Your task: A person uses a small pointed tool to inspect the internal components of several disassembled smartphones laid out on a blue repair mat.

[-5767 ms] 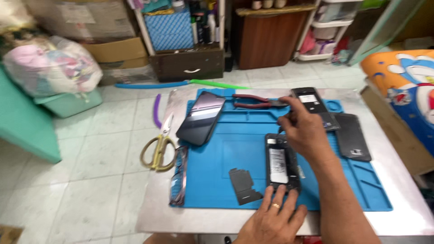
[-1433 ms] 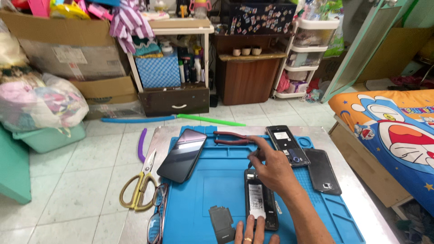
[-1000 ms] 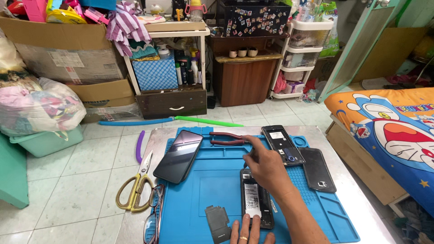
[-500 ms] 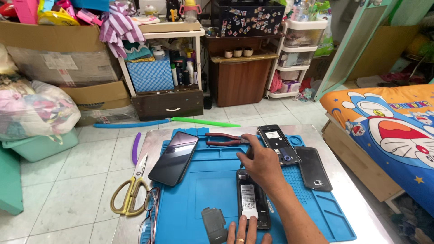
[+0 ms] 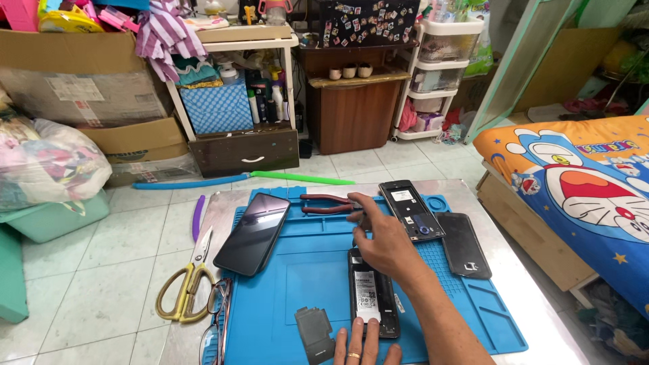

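Observation:
An opened black phone [image 5: 368, 292] with its battery showing lies on a blue work mat [image 5: 304, 263]. The fingertips of my left hand [image 5: 365, 345], which wears a ring, rest on the phone's near end. My right hand [image 5: 382, 240] stretches over the phone's far end, fingers apart. Its fingertips touch the handle ends of red-handled pliers [image 5: 324, 203] and grip nothing. A second opened phone [image 5: 411, 209] and a black back cover [image 5: 463, 245] lie to the right. A dark-screened phone [image 5: 253, 233] lies to the left.
A small grey part [image 5: 314, 331] lies on the mat's near side. Yellow scissors [image 5: 189, 284], glasses [image 5: 215, 324] and a purple tool [image 5: 197, 216] lie left of the mat on the metal table [image 5: 216, 203]. Shelves, boxes and a bed surround the table.
My right hand has edged forward from over the opened phone to the pliers' handles. My left hand has stayed on the phone's near end. The view has shifted slightly.

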